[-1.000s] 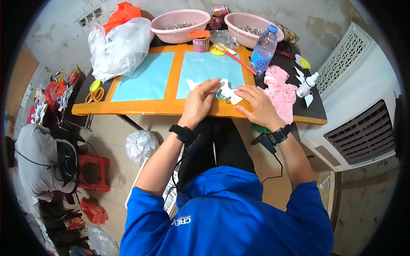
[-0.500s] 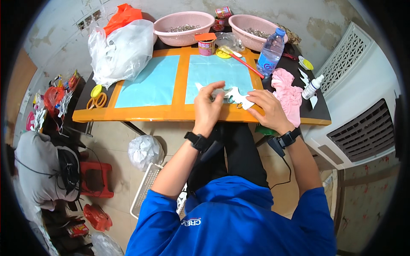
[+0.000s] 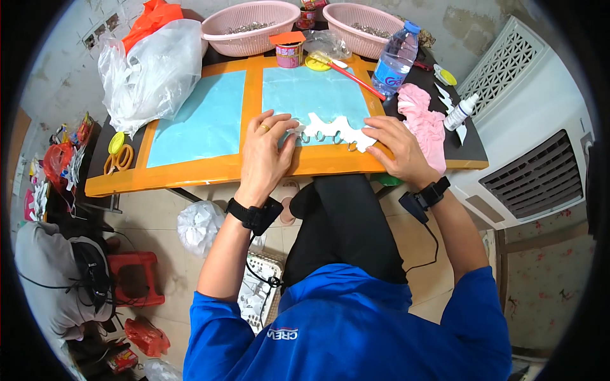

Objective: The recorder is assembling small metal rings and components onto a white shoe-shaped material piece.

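Your hands are apart, at opposite ends of a white scalloped strip point(image 3: 343, 131) with metal rings point(image 3: 319, 136) along its near edge. The strip is over the near part of the right-hand blue sheet point(image 3: 305, 92) on the table point(image 3: 216, 178). Your left hand point(image 3: 262, 152) has thumb and fingers around its left end; your right hand point(image 3: 401, 147) is at the other, though whether either pinches firmly is hard to tell. Pink cloth point(image 3: 420, 114) lies just beyond your right hand, with a clear bottle point(image 3: 395, 60) behind it.
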{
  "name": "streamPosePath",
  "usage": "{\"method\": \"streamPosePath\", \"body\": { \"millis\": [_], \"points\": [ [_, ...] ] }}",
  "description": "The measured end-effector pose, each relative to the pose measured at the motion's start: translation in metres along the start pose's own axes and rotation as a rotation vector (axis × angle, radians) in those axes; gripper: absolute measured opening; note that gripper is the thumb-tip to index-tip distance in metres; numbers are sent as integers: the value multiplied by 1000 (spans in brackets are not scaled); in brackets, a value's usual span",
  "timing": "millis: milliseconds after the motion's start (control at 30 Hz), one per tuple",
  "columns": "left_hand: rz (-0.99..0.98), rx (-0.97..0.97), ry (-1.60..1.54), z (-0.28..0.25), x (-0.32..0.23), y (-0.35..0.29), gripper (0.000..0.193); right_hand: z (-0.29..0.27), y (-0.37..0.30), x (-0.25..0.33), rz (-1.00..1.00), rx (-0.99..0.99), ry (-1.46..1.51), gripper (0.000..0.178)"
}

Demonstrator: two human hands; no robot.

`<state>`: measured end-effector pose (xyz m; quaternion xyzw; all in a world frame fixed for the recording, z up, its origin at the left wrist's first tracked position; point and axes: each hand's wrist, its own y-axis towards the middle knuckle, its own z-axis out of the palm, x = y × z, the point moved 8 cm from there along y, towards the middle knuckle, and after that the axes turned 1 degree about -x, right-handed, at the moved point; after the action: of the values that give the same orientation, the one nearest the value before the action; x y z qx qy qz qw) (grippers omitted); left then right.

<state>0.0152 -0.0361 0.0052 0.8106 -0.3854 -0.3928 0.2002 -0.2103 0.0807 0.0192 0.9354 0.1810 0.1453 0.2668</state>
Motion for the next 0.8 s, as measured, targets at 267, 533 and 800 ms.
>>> {"method": "streamPosePath", "body": {
  "millis": [267,533,800],
  "points": [
    [-308,-49,-256,-7,34,-2,31,3,0,-2,0,27,6,27],
    [-318,56,-294,-8,28,4,42,3,0,-3,51,57,14,25],
    [-293,229,-207,-1,15,19,43,9,36,-5,64,93,291,27]
  ]
}}
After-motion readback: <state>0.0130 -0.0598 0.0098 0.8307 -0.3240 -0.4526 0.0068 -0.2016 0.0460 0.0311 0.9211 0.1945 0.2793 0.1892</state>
